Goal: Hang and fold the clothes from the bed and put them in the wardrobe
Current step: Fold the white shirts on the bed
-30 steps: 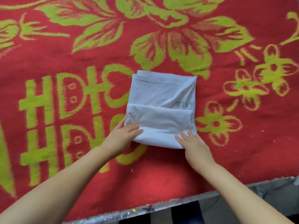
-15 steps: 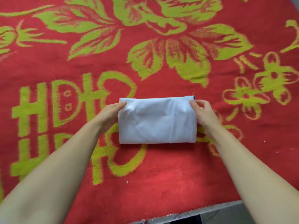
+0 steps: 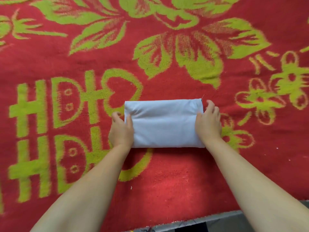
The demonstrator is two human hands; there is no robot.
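Note:
A white garment (image 3: 164, 124) lies folded into a compact rectangle in the middle of the red bed cover (image 3: 167, 173). My left hand (image 3: 121, 131) is at its left end, thumb on top of the cloth and fingers curled round the edge. At the right end my right hand (image 3: 209, 124) holds it the same way, thumb on top and fingers wrapped past the side. The undersides of both ends are hidden by my hands.
The red cover with green flower and character patterns fills nearly the whole view. The bed's near edge (image 3: 200, 221) runs along the bottom right, with dark floor beyond it. No other clothes show.
The near half of the garment was folded away from me into a narrower rectangle. My hands moved from its near edge to its two ends and now grip them.

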